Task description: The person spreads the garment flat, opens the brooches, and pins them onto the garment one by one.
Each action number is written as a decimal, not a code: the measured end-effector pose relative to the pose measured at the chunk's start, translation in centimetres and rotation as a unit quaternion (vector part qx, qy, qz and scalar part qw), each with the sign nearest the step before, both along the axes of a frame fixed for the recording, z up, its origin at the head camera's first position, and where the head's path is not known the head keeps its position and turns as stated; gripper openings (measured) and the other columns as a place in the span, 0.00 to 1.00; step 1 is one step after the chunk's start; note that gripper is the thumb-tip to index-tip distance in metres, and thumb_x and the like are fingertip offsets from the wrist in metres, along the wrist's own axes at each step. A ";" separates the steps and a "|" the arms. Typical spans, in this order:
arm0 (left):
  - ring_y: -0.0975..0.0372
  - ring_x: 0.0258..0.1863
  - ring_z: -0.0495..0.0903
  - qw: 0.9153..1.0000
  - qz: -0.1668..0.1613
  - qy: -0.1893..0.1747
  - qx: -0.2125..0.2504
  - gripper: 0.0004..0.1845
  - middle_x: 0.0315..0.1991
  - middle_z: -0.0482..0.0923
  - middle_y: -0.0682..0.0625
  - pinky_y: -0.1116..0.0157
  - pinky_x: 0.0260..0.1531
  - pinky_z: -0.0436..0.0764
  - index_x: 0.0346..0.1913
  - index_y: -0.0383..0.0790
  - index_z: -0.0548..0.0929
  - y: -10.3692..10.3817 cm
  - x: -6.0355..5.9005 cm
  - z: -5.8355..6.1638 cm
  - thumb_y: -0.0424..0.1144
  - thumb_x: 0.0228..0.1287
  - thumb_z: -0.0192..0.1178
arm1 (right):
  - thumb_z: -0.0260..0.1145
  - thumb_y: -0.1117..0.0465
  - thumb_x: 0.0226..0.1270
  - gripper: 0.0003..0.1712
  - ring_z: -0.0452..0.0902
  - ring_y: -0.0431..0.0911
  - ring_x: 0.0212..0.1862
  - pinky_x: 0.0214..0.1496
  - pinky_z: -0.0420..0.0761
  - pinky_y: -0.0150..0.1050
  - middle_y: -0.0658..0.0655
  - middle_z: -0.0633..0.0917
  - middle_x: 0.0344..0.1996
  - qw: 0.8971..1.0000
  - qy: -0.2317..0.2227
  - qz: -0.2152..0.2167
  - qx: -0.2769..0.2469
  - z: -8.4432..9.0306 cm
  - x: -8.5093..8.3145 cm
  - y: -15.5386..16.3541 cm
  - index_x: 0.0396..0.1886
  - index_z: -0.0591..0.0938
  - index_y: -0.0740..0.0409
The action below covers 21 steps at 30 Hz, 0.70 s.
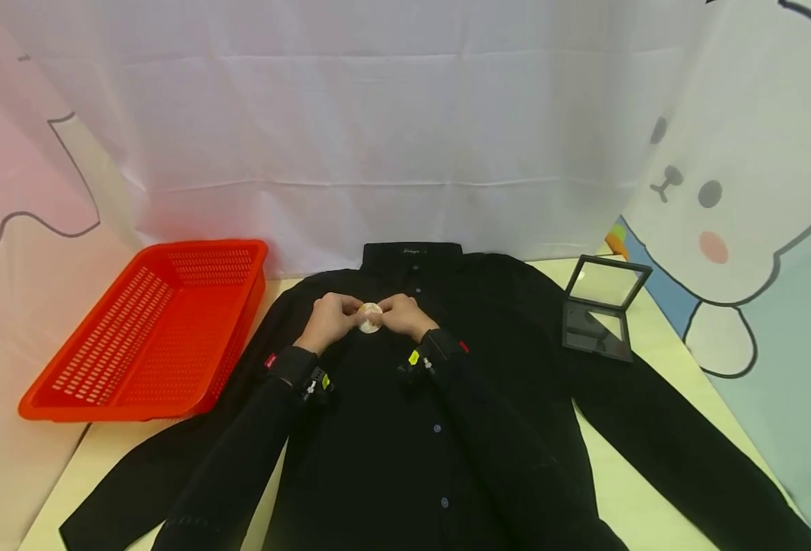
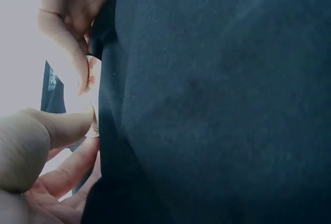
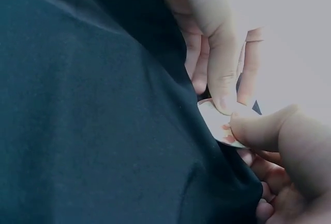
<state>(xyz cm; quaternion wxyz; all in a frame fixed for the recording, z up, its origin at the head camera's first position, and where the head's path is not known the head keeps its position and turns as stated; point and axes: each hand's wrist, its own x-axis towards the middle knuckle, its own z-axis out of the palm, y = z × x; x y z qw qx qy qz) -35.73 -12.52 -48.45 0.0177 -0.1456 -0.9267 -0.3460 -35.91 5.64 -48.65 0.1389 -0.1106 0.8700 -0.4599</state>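
Note:
A round white badge (image 1: 369,324) with orange-red marks is held flat at the black shirt's (image 1: 378,428) chest, left of its button line. My left hand (image 1: 330,321) pinches the badge's left edge between thumb and fingers. On the opposite edge, my right hand (image 1: 407,316) pinches it too. Seen from the right wrist, both thumbs press on the badge's face (image 3: 214,120), while several fingers curl behind it. Shirt cloth is drawn up against the badge in both wrist views. The back of the badge is hidden.
At the left stands a red plastic basket (image 1: 240,337) with slotted walls, overlapping the shirt's sleeve. A black hinged case (image 1: 597,329) with a clear lid lies open on the right shoulder. Beneath everything is a pale yellow table (image 1: 653,490), with a white curtain (image 1: 378,122) behind.

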 end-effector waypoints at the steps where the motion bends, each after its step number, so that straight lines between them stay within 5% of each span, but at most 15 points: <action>1: 0.57 0.31 0.81 1.000 0.004 -0.008 -0.005 0.11 0.35 0.87 0.46 0.61 0.33 0.80 0.42 0.40 0.89 0.1 0.1 0.1 0.42 0.60 0.67 | 0.64 0.51 0.68 0.14 0.69 0.52 0.49 0.50 0.71 0.43 0.55 0.84 0.39 1.000 0.001 0.004 0.003 0.0 0.0 0.0 0.40 0.88 0.55; 8: 0.54 0.33 0.81 0.997 0.054 -0.047 -0.031 0.11 0.37 0.86 0.45 0.58 0.34 0.80 0.40 0.39 0.88 0.6 0.7 0.4 0.43 0.60 0.67 | 0.68 0.56 0.64 0.17 0.77 0.47 0.41 0.40 0.76 0.36 0.57 0.84 0.43 0.998 0.035 -0.008 0.047 -0.4 -0.1 0.0 0.51 0.83 0.58; 14: 0.52 0.33 0.81 0.993 0.087 -0.062 -0.044 0.13 0.38 0.85 0.45 0.56 0.35 0.80 0.38 0.39 0.88 0.3 0.7 0.5 0.46 0.57 0.70 | 0.71 0.57 0.61 0.15 0.75 0.47 0.35 0.37 0.74 0.37 0.55 0.82 0.34 0.994 0.066 -0.022 0.088 0.1 -0.4 -0.3 0.46 0.85 0.58; 21: 0.49 0.42 0.81 0.992 0.087 -0.065 -0.064 0.18 0.44 0.83 0.42 0.53 0.43 0.80 0.45 0.37 0.86 0.1 0.1 1.0 0.47 0.58 0.69 | 0.69 0.48 0.62 0.18 0.71 0.53 0.49 0.50 0.72 0.48 0.55 0.81 0.47 0.977 0.105 -0.032 0.181 0.4 -0.5 -0.3 0.49 0.84 0.50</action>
